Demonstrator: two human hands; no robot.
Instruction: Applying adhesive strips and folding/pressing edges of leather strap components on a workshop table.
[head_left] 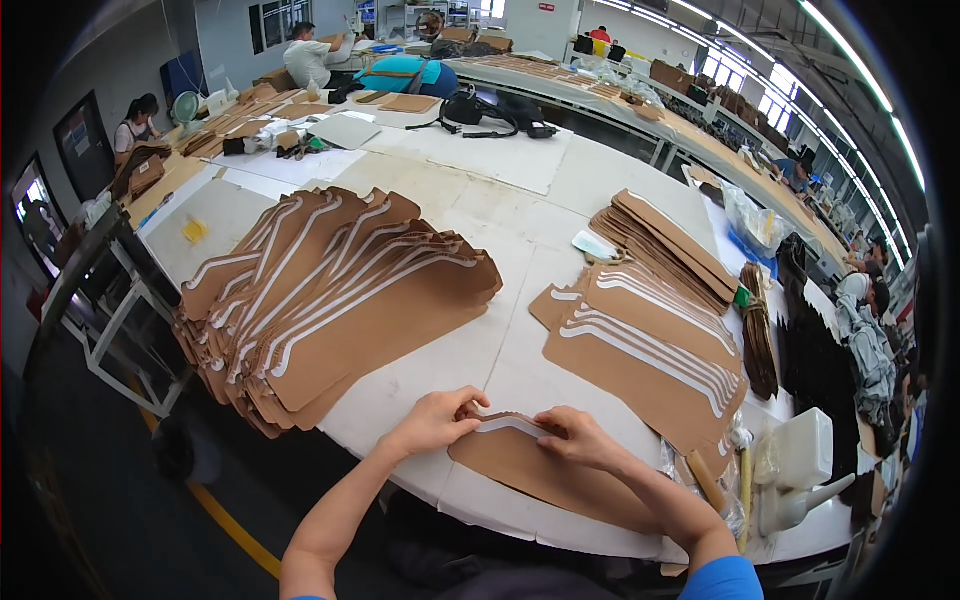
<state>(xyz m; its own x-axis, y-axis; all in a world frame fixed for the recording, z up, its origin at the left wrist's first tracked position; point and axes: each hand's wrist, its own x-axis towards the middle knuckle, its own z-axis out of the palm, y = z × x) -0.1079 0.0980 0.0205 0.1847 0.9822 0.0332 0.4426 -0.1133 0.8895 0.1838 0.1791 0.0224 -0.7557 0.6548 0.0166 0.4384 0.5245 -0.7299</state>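
Observation:
A flat brown panel (555, 487) lies at the table's front edge, a white strip (508, 425) along its far edge. My left hand (438, 421) pinches the left end of that edge between thumb and fingers. At the strip's right end my right hand (578, 438) has its fingers closed on the same edge. Between the two hands the edge looks slightly rippled. To the left spreads a large fanned pile of brown panels (370, 320) with white strips. Overlapping panels of the same kind (640, 350) lie to the right, their strips in staggered rows.
Behind the right-hand panels sits a stack of plain brown pieces (675, 245). A white plastic bottle (800, 450) and a yellow-handled tool (745, 490) stand near the right edge. A black strapped bag (485, 112) lies at the far side. Co-workers sit beyond, one in white (308, 62).

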